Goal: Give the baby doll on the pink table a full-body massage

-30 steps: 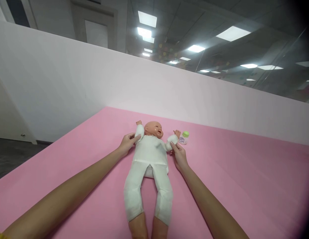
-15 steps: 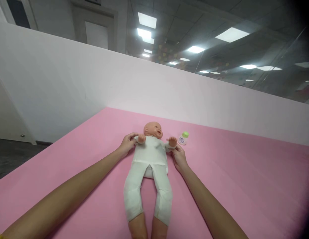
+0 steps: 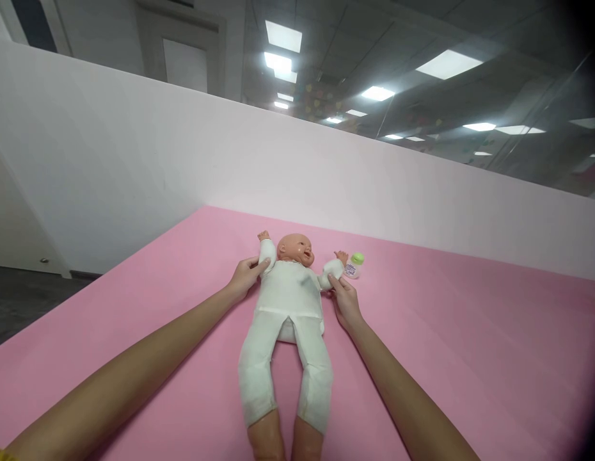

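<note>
Doll [image 3: 288, 301] arms now spread back out vs folded in earlier, left hand [image 3: 244, 278] & right hand [image 3: 345, 299] fingers pinching each.

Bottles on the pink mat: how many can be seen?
1. A small bottle with a green cap stands beside the doll's raised arm, just beyond the right hand.

Both bare arms stretched forward, left hand [image 3: 244, 277] and right hand [image 3: 344, 299] each pinching closed, palms turned inward.
</note>
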A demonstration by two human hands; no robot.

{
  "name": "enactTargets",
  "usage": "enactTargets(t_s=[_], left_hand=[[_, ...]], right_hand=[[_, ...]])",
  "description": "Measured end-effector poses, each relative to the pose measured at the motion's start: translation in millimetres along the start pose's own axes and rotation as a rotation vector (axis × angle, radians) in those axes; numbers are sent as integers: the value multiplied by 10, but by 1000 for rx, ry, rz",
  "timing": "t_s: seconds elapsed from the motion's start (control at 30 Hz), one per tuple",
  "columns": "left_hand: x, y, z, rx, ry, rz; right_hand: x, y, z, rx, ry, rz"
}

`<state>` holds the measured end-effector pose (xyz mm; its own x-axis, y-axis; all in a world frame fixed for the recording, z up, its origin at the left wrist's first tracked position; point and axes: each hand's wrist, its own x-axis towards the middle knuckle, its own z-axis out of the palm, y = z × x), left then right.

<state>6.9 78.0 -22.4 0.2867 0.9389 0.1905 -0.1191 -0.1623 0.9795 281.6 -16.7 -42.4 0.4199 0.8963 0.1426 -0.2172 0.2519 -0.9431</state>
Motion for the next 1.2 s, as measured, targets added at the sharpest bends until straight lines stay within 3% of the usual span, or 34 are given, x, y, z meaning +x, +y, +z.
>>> enactTargets(t_s=[0.27,0.43,0.6,1.2], left_hand=[[-6,-8,20,-1,67,72],[34,-41,24,-71,161,19],[40,-57,12,-47,139,20],[11,-15,19,-40,89,13]], right_hand=[[40,32,-35,-5,18,19],[22,-10,-7,70,44,13],[20,-27,-3,95,88,4],[56,35,-41,67,25,27]])
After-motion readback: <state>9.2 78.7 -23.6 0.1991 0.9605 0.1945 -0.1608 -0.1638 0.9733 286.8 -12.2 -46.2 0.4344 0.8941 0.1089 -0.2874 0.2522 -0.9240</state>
